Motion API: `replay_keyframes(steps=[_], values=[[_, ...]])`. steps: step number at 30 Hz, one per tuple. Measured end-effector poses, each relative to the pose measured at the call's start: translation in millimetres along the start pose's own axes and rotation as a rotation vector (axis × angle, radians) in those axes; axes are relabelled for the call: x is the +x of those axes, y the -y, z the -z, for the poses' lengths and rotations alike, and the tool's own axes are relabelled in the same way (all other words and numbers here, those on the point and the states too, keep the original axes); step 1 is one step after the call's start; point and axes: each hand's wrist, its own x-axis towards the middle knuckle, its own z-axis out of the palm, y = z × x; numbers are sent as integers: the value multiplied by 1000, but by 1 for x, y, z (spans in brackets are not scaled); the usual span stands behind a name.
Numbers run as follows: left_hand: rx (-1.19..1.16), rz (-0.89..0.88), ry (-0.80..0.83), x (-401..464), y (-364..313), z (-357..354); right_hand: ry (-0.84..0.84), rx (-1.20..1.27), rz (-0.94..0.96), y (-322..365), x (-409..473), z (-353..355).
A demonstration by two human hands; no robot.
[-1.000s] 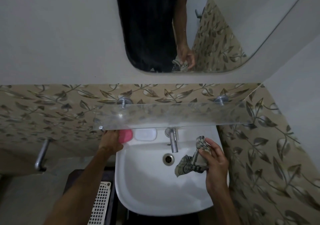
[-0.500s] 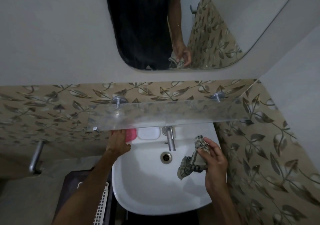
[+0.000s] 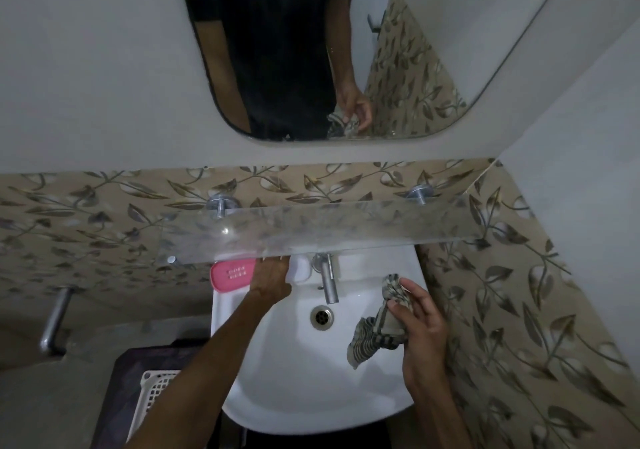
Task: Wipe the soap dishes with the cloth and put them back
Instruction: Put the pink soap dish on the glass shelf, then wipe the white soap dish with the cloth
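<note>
The white sink [image 3: 311, 386] serves as the landmark. On its back ledge, at the left corner, lies the pink soap dish [image 3: 231, 274], flat, with rows of small slots in its floor; nothing shows inside it. Just right of it on the same ledge sits the white soap dish [image 3: 300, 270], partly hidden under the frosted glass shelf [image 3: 329, 230] that runs above the ledge; its contents cannot be made out. The person's left hand [image 3: 272, 279] reaches between the two dishes, fingers laid on the left end of the white one; whether they actually clasp it cannot be told, since the shelf edge hides the fingertips. The chrome tap [image 3: 327, 280] stands just right of the white dish, its spout pointing toward the drain [image 3: 322, 316] in the bowl. Above the right side of the bowl the right hand [image 3: 420, 331] is clenched around the striped cloth [image 3: 379, 327], which hangs bunched from the fingers. Left of the sink, lower down, a white lattice basket [image 3: 152, 396] shows only its corner.
</note>
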Motion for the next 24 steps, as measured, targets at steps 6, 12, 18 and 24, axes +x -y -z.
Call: replay_keyframes(steps=[6,12,18,24], values=[[-232,-1,-198,-24,-8,-6,14,41,-42,0,4,1],[-486,67,-379,-75,-27,-4,132,-52,-59,1,3,-21],[-638,100,-582,-121,-42,27,301,-140,-4,13,0,-62],[-887,59,-749,-154,-55,60,418,-152,55,21,-5,-87]])
